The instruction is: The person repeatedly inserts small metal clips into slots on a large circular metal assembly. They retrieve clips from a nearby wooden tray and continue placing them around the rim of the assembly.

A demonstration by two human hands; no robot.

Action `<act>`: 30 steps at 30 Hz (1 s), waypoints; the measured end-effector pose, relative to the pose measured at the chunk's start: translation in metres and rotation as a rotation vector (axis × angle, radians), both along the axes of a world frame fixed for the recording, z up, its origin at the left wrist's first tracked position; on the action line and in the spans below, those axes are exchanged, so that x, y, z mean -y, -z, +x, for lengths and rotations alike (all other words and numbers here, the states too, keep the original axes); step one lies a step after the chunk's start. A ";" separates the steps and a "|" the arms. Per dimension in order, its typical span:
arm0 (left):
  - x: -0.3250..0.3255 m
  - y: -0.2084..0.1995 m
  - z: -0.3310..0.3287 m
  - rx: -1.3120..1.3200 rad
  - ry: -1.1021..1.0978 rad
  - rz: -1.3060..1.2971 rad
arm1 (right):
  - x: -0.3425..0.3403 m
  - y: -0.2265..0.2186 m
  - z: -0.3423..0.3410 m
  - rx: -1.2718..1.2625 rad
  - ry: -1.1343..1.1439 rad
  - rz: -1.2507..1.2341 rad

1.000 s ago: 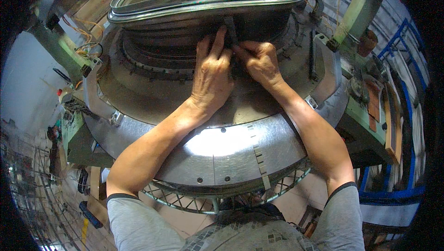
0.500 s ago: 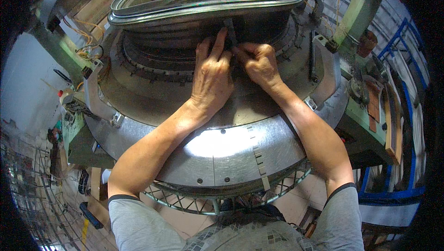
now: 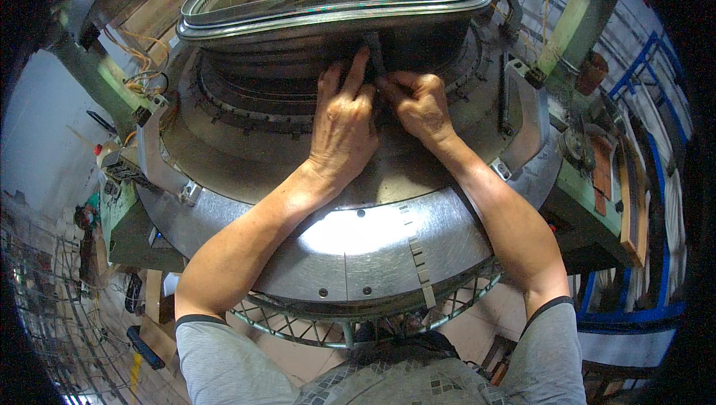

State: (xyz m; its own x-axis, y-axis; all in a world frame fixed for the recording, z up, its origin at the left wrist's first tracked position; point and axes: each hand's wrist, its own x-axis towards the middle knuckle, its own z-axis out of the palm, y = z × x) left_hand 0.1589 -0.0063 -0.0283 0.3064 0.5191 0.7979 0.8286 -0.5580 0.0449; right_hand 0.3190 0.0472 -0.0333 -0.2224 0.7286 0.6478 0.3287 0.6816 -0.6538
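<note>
My left hand (image 3: pixel 343 118) is at the dark curved wall of a round machine's central cylinder (image 3: pixel 261 69), index finger stretched up against it and fingers apart. A narrow dark strip (image 3: pixel 374 51) stands upright on that wall, just right of this fingertip. At the strip's lower end my right hand (image 3: pixel 419 107) is closed in a pinch, thumb and index together. What lies between those fingertips is too dark and small to make out. Above both hands runs the cylinder's shiny metal rim (image 3: pixel 335 17).
Between my forearms and the cylinder lies a wide metal ring (image 3: pixel 358 248) with a notched scale. Grey brackets (image 3: pixel 526 133) rise from it at either side. Green machine posts (image 3: pixel 578 21) flank the cylinder. A blue rack (image 3: pixel 634 315) stands at the right.
Both hands stay at the same spot on the cylinder wall, with barely any finger movement. The whole view has shifted very slightly.
</note>
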 end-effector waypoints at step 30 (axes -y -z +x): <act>0.000 -0.004 -0.003 -0.094 -0.035 -0.024 | -0.006 0.003 0.002 0.059 0.069 -0.033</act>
